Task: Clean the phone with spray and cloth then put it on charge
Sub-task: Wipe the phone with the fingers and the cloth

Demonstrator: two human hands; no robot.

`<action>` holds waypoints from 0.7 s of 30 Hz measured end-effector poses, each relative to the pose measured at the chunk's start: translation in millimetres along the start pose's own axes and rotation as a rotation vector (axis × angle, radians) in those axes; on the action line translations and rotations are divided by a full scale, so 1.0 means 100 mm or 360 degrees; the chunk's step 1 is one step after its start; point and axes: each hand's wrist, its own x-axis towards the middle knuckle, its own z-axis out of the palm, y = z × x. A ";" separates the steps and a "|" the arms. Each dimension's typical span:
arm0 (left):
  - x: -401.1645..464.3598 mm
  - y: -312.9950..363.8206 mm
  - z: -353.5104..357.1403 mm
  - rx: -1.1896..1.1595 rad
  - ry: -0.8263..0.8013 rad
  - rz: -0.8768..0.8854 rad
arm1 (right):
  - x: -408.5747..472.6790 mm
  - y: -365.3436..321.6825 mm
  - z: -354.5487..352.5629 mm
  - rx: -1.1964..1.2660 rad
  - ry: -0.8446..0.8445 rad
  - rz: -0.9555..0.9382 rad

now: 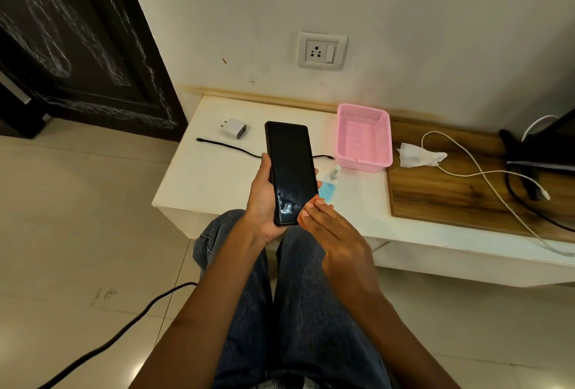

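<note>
Black glass phone (291,170) — held upright over the lap in the left hand (263,199), fingers wrapped around its edges, screen dark. Droplets or smears show near the lower end, so spraying looks done, though I cannot be certain. Right hand (329,230): flat, fingers together, tips touching the phone's lower right corner, holding nothing. Spray bottle (330,184), blue liquid, lying on the white table (202,177) just beside the phone. Crumpled white cloth (418,155) beyond the pink basket (362,136), untouched — wiping appears still to come. Charger (233,128) and black cable (230,147) lie loose; wall socket (322,51) bare. Charging not begun.
</note>
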 end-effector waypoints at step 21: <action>0.06 -0.16 -0.01 0.0085 0.0144 0.0104 | 0.08 -0.22 0.04 0.0109 0.0145 -0.0064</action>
